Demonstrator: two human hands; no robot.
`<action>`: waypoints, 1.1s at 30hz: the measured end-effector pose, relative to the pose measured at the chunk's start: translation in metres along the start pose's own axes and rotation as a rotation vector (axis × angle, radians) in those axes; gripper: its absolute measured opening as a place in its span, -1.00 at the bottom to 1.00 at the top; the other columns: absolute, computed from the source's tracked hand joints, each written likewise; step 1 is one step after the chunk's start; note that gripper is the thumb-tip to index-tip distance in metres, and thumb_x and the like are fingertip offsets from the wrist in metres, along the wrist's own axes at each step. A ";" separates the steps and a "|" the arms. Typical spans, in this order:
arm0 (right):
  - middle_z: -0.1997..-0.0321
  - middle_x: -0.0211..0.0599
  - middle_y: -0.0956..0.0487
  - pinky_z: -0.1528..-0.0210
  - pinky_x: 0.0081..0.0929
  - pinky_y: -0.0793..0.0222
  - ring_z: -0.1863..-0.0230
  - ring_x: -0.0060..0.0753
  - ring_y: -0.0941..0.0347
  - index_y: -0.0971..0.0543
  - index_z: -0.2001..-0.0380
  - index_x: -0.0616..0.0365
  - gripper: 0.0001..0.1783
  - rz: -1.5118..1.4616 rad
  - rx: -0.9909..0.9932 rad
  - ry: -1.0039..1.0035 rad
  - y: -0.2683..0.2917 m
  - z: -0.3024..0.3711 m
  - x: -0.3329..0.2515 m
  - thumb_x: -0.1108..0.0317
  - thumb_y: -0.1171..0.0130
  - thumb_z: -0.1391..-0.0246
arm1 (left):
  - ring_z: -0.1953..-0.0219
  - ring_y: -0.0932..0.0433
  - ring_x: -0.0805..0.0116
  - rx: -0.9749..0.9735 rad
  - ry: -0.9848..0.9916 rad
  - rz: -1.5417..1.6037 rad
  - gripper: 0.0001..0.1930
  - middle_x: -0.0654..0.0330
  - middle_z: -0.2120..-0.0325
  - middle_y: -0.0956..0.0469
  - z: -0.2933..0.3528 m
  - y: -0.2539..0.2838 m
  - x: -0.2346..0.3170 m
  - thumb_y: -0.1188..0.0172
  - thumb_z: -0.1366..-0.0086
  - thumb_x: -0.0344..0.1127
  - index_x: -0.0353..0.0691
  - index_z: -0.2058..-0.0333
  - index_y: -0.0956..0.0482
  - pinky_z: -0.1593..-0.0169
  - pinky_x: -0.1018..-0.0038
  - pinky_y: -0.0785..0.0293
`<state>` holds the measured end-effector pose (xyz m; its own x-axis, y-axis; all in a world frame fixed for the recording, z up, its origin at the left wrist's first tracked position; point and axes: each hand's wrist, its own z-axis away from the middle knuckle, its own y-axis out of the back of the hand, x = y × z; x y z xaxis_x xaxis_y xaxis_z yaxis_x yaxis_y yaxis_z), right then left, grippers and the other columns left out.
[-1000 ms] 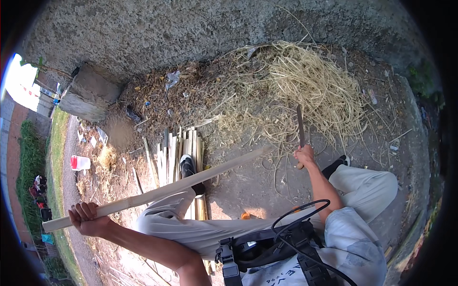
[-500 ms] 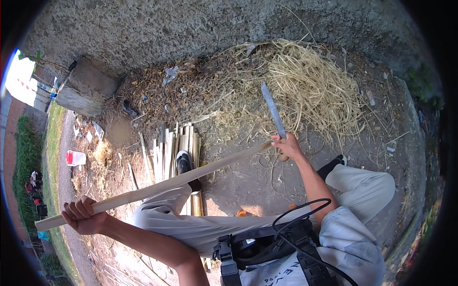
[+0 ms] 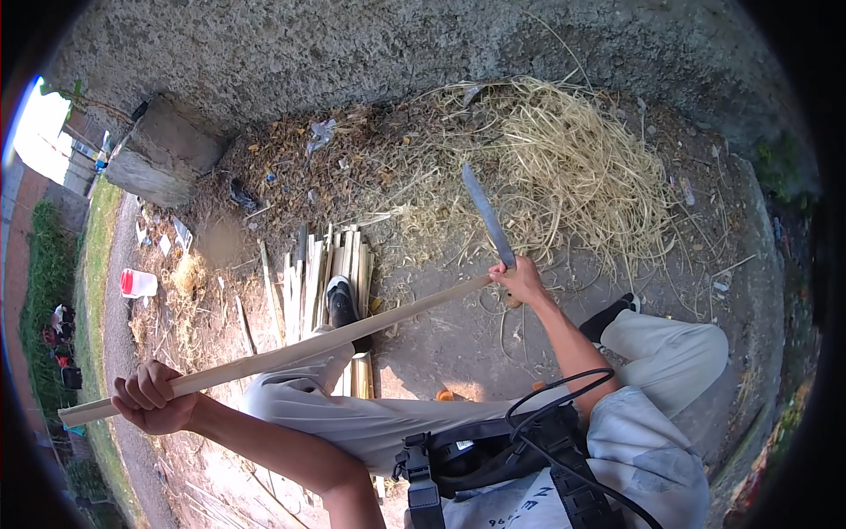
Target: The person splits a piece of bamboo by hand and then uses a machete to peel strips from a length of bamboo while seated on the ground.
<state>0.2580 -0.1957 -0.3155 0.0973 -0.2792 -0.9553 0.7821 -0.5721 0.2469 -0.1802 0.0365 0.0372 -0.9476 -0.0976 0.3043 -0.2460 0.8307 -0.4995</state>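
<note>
1. The right hand (image 3: pixel 522 282), clenched on the long knife (image 3: pixel 487 215), has lifted the blade from the ground to just above the strip's far end.
2. The left hand (image 3: pixel 152 398) still grips the long bamboo strip (image 3: pixel 291 351), slanting across the knee, so another stroke looks ready.

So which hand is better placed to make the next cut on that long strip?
Probably the right hand: it grips the blade, raised beside the long strip's far end. The left hand grips the strip's near end.
</note>
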 end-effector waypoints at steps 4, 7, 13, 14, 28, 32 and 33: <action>0.37 -0.26 -0.64 0.21 -0.42 -0.44 0.29 -0.46 -0.56 -0.37 0.57 0.16 -0.70 0.034 0.012 -0.015 -0.005 0.002 -0.005 0.49 -0.36 0.13 | 0.89 0.06 0.67 -0.006 -0.001 0.000 -0.61 0.45 0.89 -0.02 0.000 -0.001 -0.001 0.16 -0.39 -0.30 0.01 0.68 -0.05 0.82 0.67 0.08; 0.43 -0.29 -0.62 0.21 -0.44 -0.43 0.29 -0.46 -0.56 -0.39 0.56 0.17 -0.75 0.130 0.007 -0.057 -0.007 0.004 -0.006 0.50 -0.32 0.09 | 0.90 0.05 0.67 0.022 -0.024 -0.019 -0.61 0.45 0.89 -0.02 0.001 -0.002 -0.003 0.16 -0.38 -0.31 0.01 0.68 -0.06 0.82 0.67 0.07; 0.54 -0.30 -0.56 0.44 -0.51 -0.50 0.49 -0.47 -0.57 -0.42 0.52 0.24 -0.87 -0.004 0.133 -0.153 -0.020 -0.004 0.017 0.52 -0.18 0.00 | 0.91 0.02 0.68 -0.037 0.016 0.043 -0.61 0.44 0.90 -0.06 -0.001 -0.002 0.000 0.13 -0.37 -0.32 0.00 0.69 -0.07 0.83 0.67 0.06; 0.54 -0.28 -0.56 0.51 -0.54 -0.50 0.54 -0.47 -0.56 -0.41 0.51 0.24 -0.86 -0.060 0.219 -0.249 -0.018 -0.002 0.018 0.51 -0.18 0.00 | 0.91 0.01 0.68 -0.035 0.011 0.052 -0.61 0.43 0.90 -0.07 -0.001 -0.002 0.003 0.12 -0.37 -0.32 0.00 0.69 -0.08 0.83 0.67 0.06; 0.71 -0.28 -0.53 0.66 -0.50 -0.41 0.73 -0.50 -0.47 -0.54 0.43 0.24 -0.61 0.244 0.006 -0.501 -0.009 0.019 -0.001 0.08 -0.09 -0.17 | 0.88 -0.10 0.56 -0.300 0.322 -0.111 -0.66 0.33 0.85 -0.16 -0.006 -0.059 -0.122 0.13 -0.39 -0.22 -0.11 0.61 -0.17 0.79 0.62 0.02; 0.63 -0.20 -0.55 0.54 -0.38 -0.43 0.63 -0.36 -0.52 -0.56 0.39 0.24 -0.59 0.461 -0.165 -0.408 -0.025 0.032 -0.009 0.04 -0.08 -0.16 | 0.79 -0.19 0.50 -0.109 0.326 -0.174 -0.78 0.12 0.58 -0.35 -0.003 -0.076 -0.138 0.16 -0.42 -0.15 -0.16 0.32 -0.22 0.73 0.62 -0.05; 0.67 -0.25 -0.52 0.57 -0.37 -0.38 0.67 -0.39 -0.48 -0.55 0.35 0.26 -0.59 0.557 -0.181 -0.313 -0.027 0.033 -0.009 0.05 -0.10 -0.15 | 0.79 -0.19 0.50 -0.112 0.328 -0.173 -0.78 0.12 0.58 -0.35 -0.004 -0.075 -0.141 0.16 -0.42 -0.15 -0.16 0.32 -0.22 0.73 0.62 -0.05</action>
<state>0.2158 -0.2030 -0.3082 0.3548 -0.7221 -0.5938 0.7605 -0.1465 0.6326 -0.0271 -0.0100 0.0354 -0.7738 -0.0759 0.6289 -0.3556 0.8737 -0.3320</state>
